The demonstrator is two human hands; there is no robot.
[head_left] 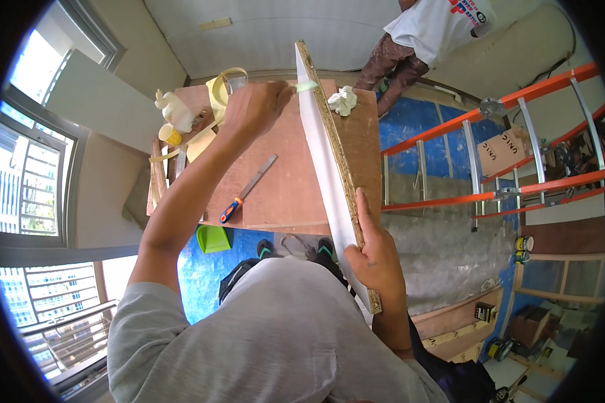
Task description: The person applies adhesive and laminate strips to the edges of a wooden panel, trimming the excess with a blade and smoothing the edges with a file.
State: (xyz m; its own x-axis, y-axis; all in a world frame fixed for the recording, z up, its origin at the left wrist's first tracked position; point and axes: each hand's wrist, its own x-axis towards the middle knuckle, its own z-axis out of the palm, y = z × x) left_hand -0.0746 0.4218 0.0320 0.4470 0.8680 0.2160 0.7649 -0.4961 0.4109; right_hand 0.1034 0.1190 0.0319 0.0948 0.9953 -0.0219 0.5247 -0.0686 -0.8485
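Note:
A white-faced particleboard panel (319, 148) stands on its long edge, its raw chipboard edge upward, running from the table's far side back toward my body. My right hand (376, 258) grips its near part, thumb on the white face and fingers over the edge. At the far end, my left hand (259, 107) is closed on a small tool with a pale green tip (306, 86), which touches or nearly touches the panel's edge; its kind is unclear. A file (257, 178) with a blue and orange handle lies on the wooden table (279, 198), left of the panel.
At the table's left are a white bottle (175, 111), a yellow cup (170, 135) and pale strip material (218, 97). Crumpled white paper or cloth (343, 101) lies right of the panel. An orange ladder (474, 158) spans the right; a person (400, 54) stands beyond. A green dustpan (213, 239) is below.

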